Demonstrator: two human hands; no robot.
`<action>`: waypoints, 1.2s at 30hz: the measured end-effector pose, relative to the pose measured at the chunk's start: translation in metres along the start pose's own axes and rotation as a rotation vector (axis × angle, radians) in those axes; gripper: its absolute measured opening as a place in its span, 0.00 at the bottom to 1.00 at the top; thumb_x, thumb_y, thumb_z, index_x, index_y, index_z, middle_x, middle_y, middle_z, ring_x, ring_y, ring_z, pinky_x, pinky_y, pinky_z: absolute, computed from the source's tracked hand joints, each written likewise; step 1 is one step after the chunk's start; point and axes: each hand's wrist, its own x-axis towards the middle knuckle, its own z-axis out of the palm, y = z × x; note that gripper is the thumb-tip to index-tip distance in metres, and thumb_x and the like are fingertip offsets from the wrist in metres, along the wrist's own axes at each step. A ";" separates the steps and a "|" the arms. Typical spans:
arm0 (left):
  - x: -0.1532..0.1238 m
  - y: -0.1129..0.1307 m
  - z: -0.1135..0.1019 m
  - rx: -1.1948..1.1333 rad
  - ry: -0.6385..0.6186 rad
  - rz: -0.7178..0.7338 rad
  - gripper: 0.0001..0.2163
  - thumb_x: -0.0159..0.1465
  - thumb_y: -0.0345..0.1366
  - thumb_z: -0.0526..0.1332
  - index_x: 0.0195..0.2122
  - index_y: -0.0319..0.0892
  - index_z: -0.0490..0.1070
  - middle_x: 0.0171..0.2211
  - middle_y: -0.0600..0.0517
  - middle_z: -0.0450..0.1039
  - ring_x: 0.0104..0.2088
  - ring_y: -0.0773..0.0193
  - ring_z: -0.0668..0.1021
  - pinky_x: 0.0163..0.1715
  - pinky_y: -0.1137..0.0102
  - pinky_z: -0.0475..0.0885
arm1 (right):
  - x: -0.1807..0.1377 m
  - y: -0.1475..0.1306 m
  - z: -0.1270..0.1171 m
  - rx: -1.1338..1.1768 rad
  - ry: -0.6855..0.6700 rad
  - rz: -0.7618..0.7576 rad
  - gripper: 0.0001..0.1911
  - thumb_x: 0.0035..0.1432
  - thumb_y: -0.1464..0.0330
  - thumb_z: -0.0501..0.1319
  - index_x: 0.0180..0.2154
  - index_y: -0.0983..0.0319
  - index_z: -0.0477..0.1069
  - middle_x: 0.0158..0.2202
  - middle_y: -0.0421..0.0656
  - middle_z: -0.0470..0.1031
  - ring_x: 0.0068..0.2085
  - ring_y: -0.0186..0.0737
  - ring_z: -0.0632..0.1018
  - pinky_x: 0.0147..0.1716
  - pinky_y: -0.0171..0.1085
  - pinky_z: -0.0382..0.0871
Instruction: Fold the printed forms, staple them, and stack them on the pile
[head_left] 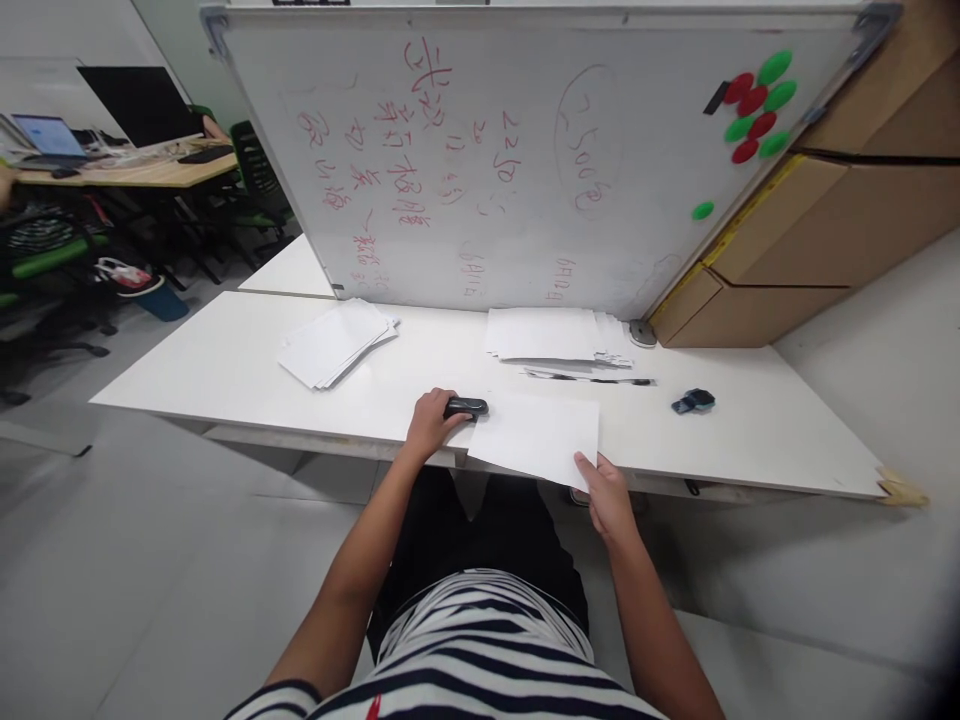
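Observed: left hand [430,424] closed on a black stapler [468,407] just below frame centre, its front end at the left edge of a white sheet [536,430]. Right hand [611,500] pinches the sheet's lower-right corner.

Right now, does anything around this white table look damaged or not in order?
Yes: ragged tan material juts from the near right corner of the white rectangular table, perhaps torn padding. The white paper stack at left is fanned unevenly, and red handwriting on the whiteboard runs sideways.
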 end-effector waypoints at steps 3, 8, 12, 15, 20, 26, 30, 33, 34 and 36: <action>-0.001 0.002 -0.001 -0.007 -0.015 -0.011 0.17 0.60 0.48 0.63 0.45 0.43 0.69 0.39 0.47 0.71 0.42 0.54 0.73 0.43 0.62 0.67 | 0.000 0.005 0.008 -0.021 -0.050 0.003 0.26 0.47 0.53 0.66 0.43 0.64 0.75 0.29 0.43 0.78 0.22 0.36 0.70 0.17 0.34 0.60; -0.003 0.020 -0.015 0.016 -0.059 -0.071 0.24 0.57 0.53 0.63 0.52 0.48 0.67 0.54 0.44 0.67 0.58 0.45 0.64 0.58 0.49 0.55 | -0.002 0.009 0.015 -0.001 -0.116 0.023 0.24 0.49 0.53 0.66 0.42 0.65 0.74 0.23 0.39 0.73 0.20 0.32 0.66 0.16 0.33 0.58; 0.020 0.046 -0.028 0.023 0.033 -0.145 0.24 0.62 0.55 0.56 0.55 0.51 0.64 0.65 0.46 0.52 0.67 0.41 0.45 0.61 0.39 0.38 | -0.003 0.010 0.016 0.024 -0.119 0.025 0.25 0.49 0.54 0.67 0.43 0.65 0.73 0.25 0.39 0.74 0.21 0.32 0.67 0.16 0.32 0.59; 0.053 0.061 -0.024 0.024 0.110 -0.174 0.21 0.65 0.54 0.51 0.53 0.49 0.66 0.64 0.45 0.54 0.67 0.43 0.46 0.60 0.38 0.39 | -0.006 0.012 0.017 0.030 -0.106 0.023 0.25 0.49 0.53 0.67 0.42 0.65 0.73 0.25 0.40 0.75 0.20 0.33 0.68 0.16 0.33 0.60; 0.078 0.066 0.011 0.163 0.011 -0.086 0.25 0.63 0.57 0.52 0.52 0.45 0.67 0.64 0.40 0.55 0.67 0.40 0.46 0.60 0.37 0.34 | -0.015 0.018 0.020 0.073 -0.086 0.015 0.26 0.48 0.54 0.67 0.44 0.65 0.74 0.39 0.47 0.80 0.33 0.42 0.78 0.31 0.39 0.72; 0.073 0.056 0.047 0.278 -0.072 -0.021 0.30 0.59 0.55 0.57 0.58 0.42 0.63 0.66 0.39 0.52 0.68 0.41 0.37 0.59 0.39 0.23 | -0.021 0.030 0.017 -0.011 -0.080 -0.033 0.28 0.50 0.52 0.65 0.46 0.64 0.74 0.42 0.48 0.80 0.40 0.46 0.78 0.37 0.41 0.72; 0.077 0.058 0.041 0.180 -0.049 -0.063 0.29 0.60 0.56 0.56 0.57 0.42 0.64 0.65 0.40 0.53 0.68 0.41 0.41 0.61 0.40 0.30 | -0.022 0.033 0.017 -0.024 -0.100 0.017 0.27 0.50 0.50 0.64 0.44 0.65 0.73 0.32 0.44 0.80 0.25 0.38 0.75 0.23 0.36 0.65; 0.079 0.058 0.022 -0.030 0.082 -0.096 0.24 0.66 0.54 0.49 0.53 0.43 0.67 0.60 0.42 0.63 0.65 0.47 0.56 0.63 0.48 0.46 | -0.022 0.032 0.017 -0.015 -0.129 -0.008 0.25 0.51 0.51 0.64 0.42 0.64 0.72 0.26 0.41 0.77 0.22 0.36 0.73 0.21 0.34 0.61; 0.078 0.055 0.014 -0.124 0.139 -0.100 0.23 0.68 0.52 0.46 0.52 0.43 0.67 0.57 0.43 0.66 0.62 0.51 0.62 0.62 0.53 0.53 | -0.022 0.031 0.017 -0.019 -0.136 -0.015 0.25 0.51 0.51 0.64 0.42 0.64 0.72 0.25 0.40 0.77 0.22 0.37 0.73 0.20 0.34 0.61; 0.070 0.046 -0.002 -0.267 0.232 -0.101 0.23 0.70 0.49 0.41 0.51 0.41 0.67 0.53 0.44 0.70 0.56 0.58 0.69 0.57 0.61 0.62 | -0.024 0.030 0.016 -0.044 -0.142 -0.020 0.25 0.51 0.51 0.64 0.42 0.64 0.72 0.26 0.41 0.77 0.23 0.37 0.74 0.20 0.34 0.61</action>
